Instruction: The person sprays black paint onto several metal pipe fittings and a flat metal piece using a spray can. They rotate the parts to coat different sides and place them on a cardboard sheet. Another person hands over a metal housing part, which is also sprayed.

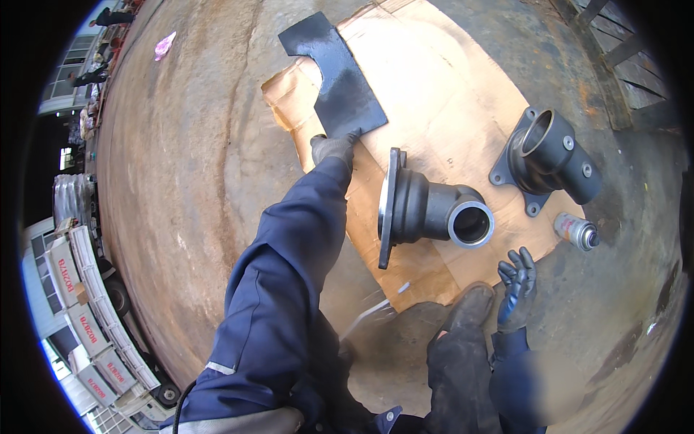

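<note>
My left hand (335,147), in a grey knit work glove, reaches far forward and grips the near edge of a black metal plate (352,96). The plate is flat, with a curved notch in its left side. It lies over the far left of a brown cardboard sheet (441,79). My right hand (517,291), in a dark coated glove, is raised low on the right. Its fingers are apart and slightly bent, with nothing in them. Between my hands sits a black flanged pipe elbow (426,210) with a bare metal rim round its opening.
A second black flanged pipe fitting (549,155) stands at the cardboard's right edge, with a spray can (577,231) near it. My shoe (470,307) is at the near edge. A truck (97,318) stands far left. A pink scrap (165,45) lies on the concrete floor (188,145).
</note>
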Tool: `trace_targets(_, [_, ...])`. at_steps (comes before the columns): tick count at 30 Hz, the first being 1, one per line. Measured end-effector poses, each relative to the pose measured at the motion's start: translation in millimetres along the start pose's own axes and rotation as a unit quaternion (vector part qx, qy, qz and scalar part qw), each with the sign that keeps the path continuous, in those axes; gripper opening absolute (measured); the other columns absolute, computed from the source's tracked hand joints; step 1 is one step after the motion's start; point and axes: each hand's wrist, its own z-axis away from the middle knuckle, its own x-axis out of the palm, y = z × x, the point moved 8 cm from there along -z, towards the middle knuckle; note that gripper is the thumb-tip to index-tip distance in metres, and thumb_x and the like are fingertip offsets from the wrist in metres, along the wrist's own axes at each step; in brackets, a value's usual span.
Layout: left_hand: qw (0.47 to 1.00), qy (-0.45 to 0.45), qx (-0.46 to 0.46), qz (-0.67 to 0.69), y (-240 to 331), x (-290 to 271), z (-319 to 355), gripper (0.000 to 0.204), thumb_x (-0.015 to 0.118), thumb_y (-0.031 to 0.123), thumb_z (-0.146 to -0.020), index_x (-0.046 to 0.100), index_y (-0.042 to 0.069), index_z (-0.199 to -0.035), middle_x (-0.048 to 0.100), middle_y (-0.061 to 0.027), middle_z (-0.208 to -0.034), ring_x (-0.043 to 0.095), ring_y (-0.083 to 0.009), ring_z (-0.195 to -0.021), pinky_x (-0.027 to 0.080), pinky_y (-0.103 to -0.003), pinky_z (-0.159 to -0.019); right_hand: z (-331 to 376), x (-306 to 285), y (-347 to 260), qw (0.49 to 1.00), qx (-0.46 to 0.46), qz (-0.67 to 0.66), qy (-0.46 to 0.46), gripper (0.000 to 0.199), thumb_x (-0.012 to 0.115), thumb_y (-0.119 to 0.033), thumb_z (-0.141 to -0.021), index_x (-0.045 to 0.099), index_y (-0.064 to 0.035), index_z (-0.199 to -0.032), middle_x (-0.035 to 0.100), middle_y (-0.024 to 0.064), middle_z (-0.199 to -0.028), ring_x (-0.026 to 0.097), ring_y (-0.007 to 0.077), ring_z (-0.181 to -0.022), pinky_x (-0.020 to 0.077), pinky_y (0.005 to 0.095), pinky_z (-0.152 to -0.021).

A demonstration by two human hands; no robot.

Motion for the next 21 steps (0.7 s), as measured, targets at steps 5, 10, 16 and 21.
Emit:
trace_targets(5, [0.903,-0.263,0.006,0.339,2.3,11.9,9.0,0.020,0.084,0.014,-0.096,0.074,0.008,-0.112,0.073,-0.0002,-0.092,0.058,-0.0130,-0.065,0.061,-0.037,-0.074,6.8,-10.4,5.0,1.000,0.021,0.012,0.014,0.058,0.052,-0.040,-0.117,0.048,-0.0018,-0.161,0.063,0.0204,-0.147,0.069,0.0279,-0.122,0.0539,0.0433,-0.112])
trace_targets(10, [0.883,-0.276,0.145,0.350,18.0,-67.2,24.4,0.017,0.077,0.013,-0.103,0.075,0.004,-0.117,0.071,-0.0029,-0.097,0.069,-0.0167,-0.080,0.066,-0.039,-0.079,3.5,-64.2,6.3,0.994,-0.001,-0.008,0.110,0.061,0.063,-0.036,-0.114,0.047,0.0009,-0.160,0.063,0.0213,-0.146,0.066,0.0300,-0.127,0.0528,0.0431,-0.113])
trace_targets(16, [0.930,-0.168,0.200,0.259,15.9,-168.0,104.7,0.029,0.076,0.028,-0.105,0.074,0.009,-0.127,0.080,-0.0066,-0.110,0.078,-0.0183,-0.094,0.064,-0.036,-0.084,-29.9,-123.1,-28.8,0.939,-0.136,0.164,0.269,0.110,0.092,-0.019,-0.089,0.023,0.0009,-0.172,0.041,0.0264,-0.168,0.049,0.0347,-0.151,0.0464,0.0449,-0.120])
trace_targets(21, [0.923,-0.151,0.233,0.267,12.7,-194.6,151.3,0.026,0.077,0.026,-0.104,0.075,0.005,-0.119,0.078,-0.0069,-0.104,0.076,-0.0184,-0.086,0.064,-0.036,-0.077,-83.7,-122.9,-55.6,0.913,-0.237,0.189,0.272,0.121,0.097,-0.015,-0.081,0.019,-0.0026,-0.173,0.035,0.0238,-0.172,0.044,0.0355,-0.155,0.0416,0.0459,-0.126])
